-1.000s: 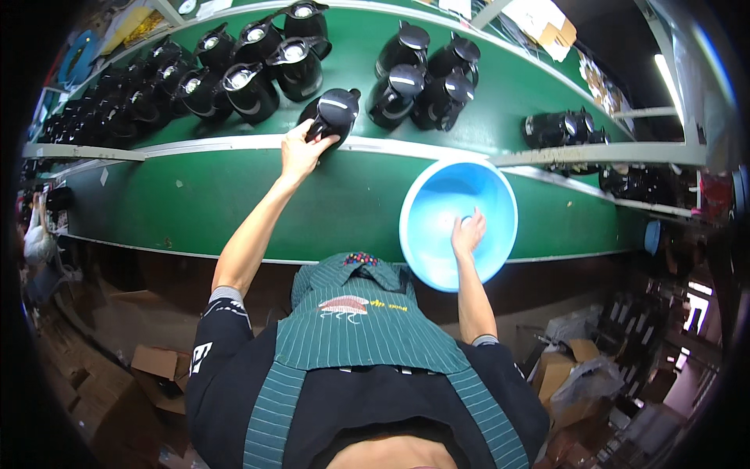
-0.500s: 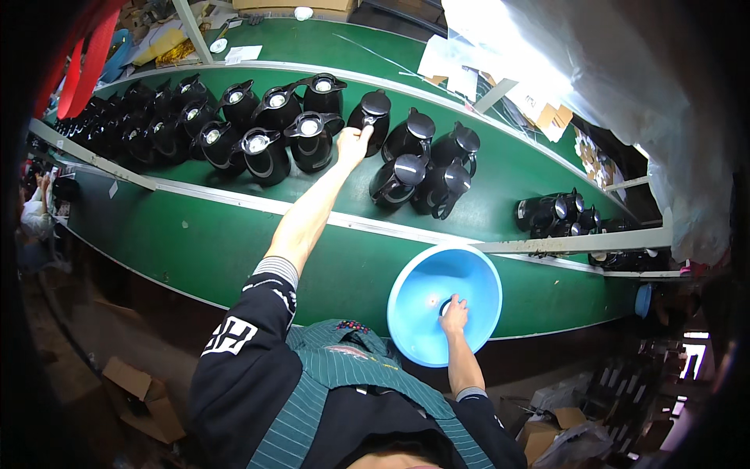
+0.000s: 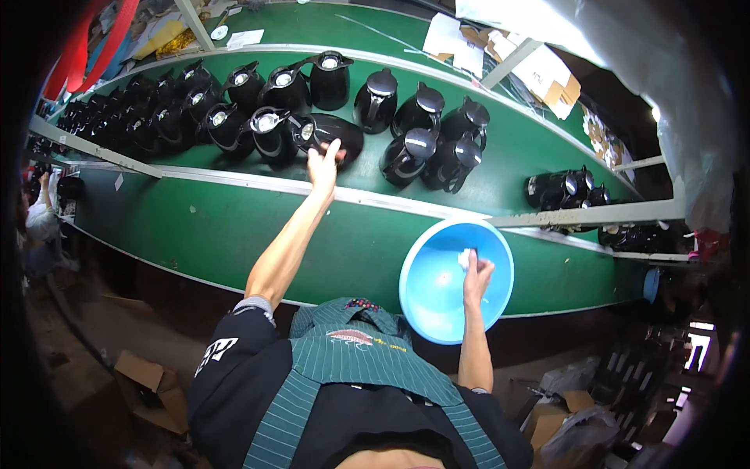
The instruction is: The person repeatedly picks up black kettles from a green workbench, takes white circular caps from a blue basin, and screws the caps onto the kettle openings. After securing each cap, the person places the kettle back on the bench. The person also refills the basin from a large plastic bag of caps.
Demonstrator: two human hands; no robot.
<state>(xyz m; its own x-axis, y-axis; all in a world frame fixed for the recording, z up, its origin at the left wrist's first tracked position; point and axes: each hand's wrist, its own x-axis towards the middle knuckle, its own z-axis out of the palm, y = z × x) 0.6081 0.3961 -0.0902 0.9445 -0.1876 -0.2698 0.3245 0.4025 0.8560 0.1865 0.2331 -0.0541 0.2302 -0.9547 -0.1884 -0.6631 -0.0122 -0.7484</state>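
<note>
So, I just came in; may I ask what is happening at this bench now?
At the green bench, the person's left hand holds a tilted black jug, open at the top. The right hand, in the blue basin, holds a small white thing, too blurred to name. Other open jugs stand to the left, and lidded jugs to the right.

Bright over the green bench [image 3: 234, 227], dim on the near floor [image 3: 172, 320].
Strongest at far right, nearly white on the plastic sheet [image 3: 625, 47]; reflected in small spots on the black jugs [image 3: 377, 105] and inside the blue basin [image 3: 437, 305]; dark under the bench; curved toward the rim, with black corners; slightly blurred around the right hand [image 3: 478, 281].
</note>
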